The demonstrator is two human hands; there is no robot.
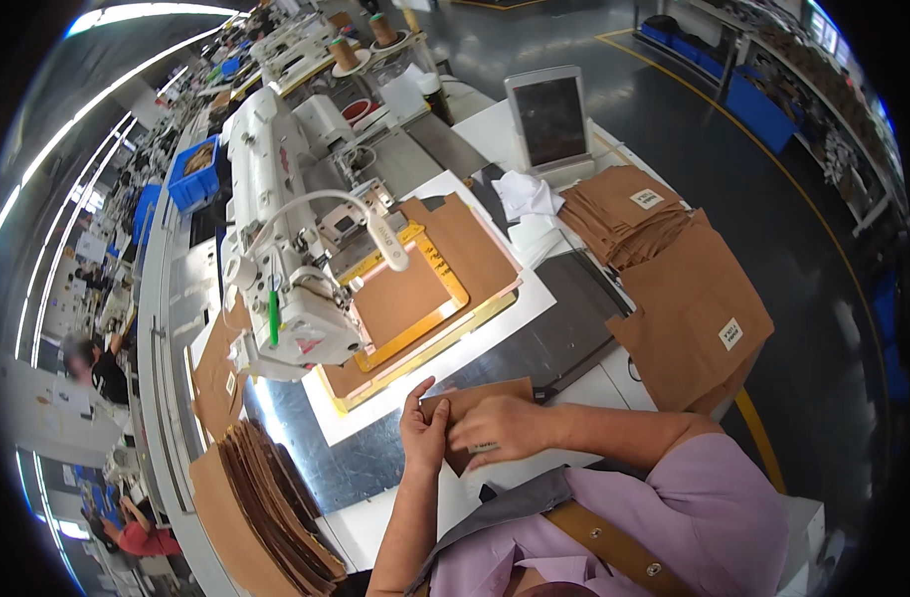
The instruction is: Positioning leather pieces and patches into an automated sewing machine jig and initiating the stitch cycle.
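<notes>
Just in front of the sewing machine bed, a small brown fabric piece (510, 389) is between my two hands. My left hand (425, 430) grips its left end, thumb against the cloth and forefinger raised. Bent over the same piece is my right hand (503, 428), its fingers curled onto the cloth; the fingertips are partly hidden. A small white label (483, 447) shows below the right hand's fingers. Beyond my hands, a yellow clamp frame (443, 271) lies on a larger brown fabric panel (405, 298) beside the head of the white sewing machine (266, 169).
A stack of brown fabric pieces (236, 507) stands at the near left. Labelled brown panels (689, 289) are piled at the right, overhanging the table edge. Behind them are a tablet on a stand (549, 119) and crumpled white cloth (527, 196). A blue bin (194, 174) sits left of the machine.
</notes>
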